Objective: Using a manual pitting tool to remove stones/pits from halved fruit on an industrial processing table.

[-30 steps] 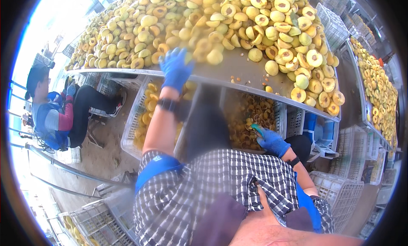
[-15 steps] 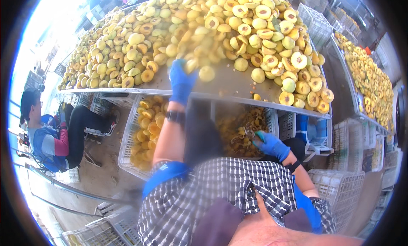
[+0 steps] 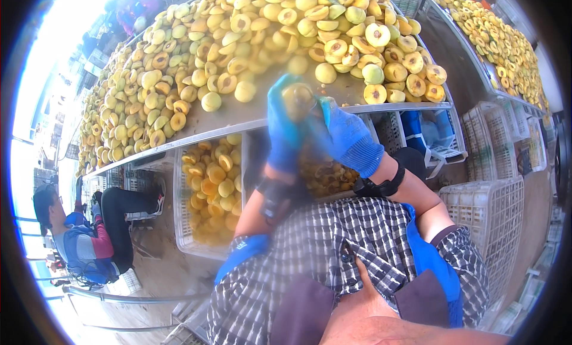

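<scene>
Table (image 3: 238, 114), heaped with yellow halves (image 3: 241, 24). Crate (image 3: 179, 217), below table's near edge, filled likewise. Left hand (image 3: 283, 129), at table's near edge: fingers curled round one fruit (image 3: 298, 100). Right hand (image 3: 351, 139), same edge, rightward: blurred; grip cannot be told. Fruit, at table's near edge, in left hand: probably light, firm, juice-slick, easily bruised; best cupped by rounded sides.

Metal-edged tabletop (image 3: 241, 114), yellow fruit halves (image 3: 211, 67) heaped across it, several cut-side up
</scene>
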`<state>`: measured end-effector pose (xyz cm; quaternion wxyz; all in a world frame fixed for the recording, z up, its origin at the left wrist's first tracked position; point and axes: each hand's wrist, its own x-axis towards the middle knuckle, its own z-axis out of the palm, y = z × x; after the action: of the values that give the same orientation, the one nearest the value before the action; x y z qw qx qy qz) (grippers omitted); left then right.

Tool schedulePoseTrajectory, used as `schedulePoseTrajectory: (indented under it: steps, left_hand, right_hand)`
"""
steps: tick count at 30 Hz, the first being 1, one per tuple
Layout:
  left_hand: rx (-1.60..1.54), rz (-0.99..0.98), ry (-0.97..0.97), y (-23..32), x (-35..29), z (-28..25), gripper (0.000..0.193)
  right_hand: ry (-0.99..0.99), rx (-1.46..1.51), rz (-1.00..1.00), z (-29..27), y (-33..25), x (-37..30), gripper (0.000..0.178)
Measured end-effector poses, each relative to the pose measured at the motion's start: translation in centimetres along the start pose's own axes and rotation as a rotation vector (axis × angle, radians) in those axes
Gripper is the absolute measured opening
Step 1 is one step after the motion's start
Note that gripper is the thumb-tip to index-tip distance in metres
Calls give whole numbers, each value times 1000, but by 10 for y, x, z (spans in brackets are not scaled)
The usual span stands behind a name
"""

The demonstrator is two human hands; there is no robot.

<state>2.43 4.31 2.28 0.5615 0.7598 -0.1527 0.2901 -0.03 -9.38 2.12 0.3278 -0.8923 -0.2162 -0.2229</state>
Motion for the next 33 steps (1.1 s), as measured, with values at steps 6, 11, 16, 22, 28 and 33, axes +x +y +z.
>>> schedulePoseTrajectory:
  steps: [6,11,16,22,28,33]
  left_hand:
    - [-271,-152,136,1,-11,9,41]
    - [-172,-159,119,11,-12,7,31]
    - [-489,-333,17,6,-7,3,23]
    - [-212,-39,232,-37,-21,23,22]
    - [-657,-575,7,-18,-17,16,19]
    - [-288,-499,-358,-19,-5,0,24]
  right_hand:
    - [-49,-219,-331,11,1,-14,24]
    - [-324,-82,-36,-2,5,-11,26]
    - [-282,-101,-64,-16,-4,-10,25]
    - [-245,-33,-277,31,43,-16,39]
    - [-462,434,-22,5,34,-20,44]
    - [-603,644,177,-1,49,-21,36]
